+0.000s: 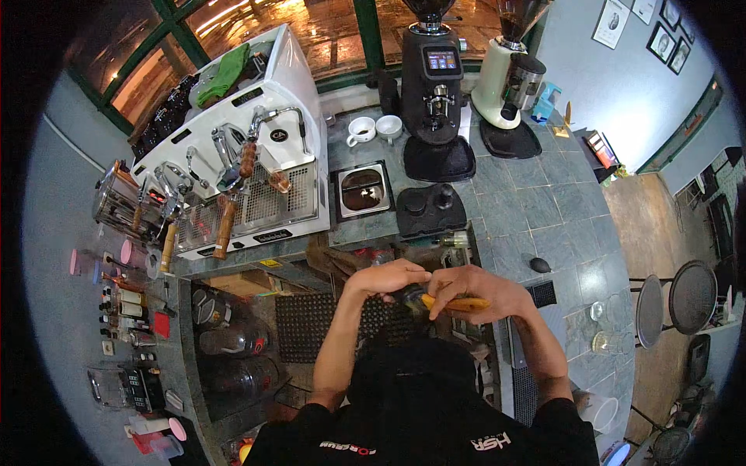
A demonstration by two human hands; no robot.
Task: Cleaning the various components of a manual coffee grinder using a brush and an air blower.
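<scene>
My right hand [475,288] grips a brush [460,303] with a yellow-orange wooden handle and dark bristles, held level in front of my chest. My left hand [387,279] meets it from the left, fingers bent near the bristle end; whether it holds anything is unclear. Beyond the hands, a black tamping mat [431,211] lies on the tiled counter. Behind it a black coffee grinder [432,87] stands over a black tray [439,158]. The white espresso machine [297,87] is at the left, with wooden-handled portafilters [226,228] in it.
A knock box [365,189] with dark contents is set in the counter beside two white cups [362,130]. A pale green grinder [495,81] stands at the right. A black rubber blower [539,265] and glasses [606,342] sit on the right counter. Bottles [131,303] line the left counter.
</scene>
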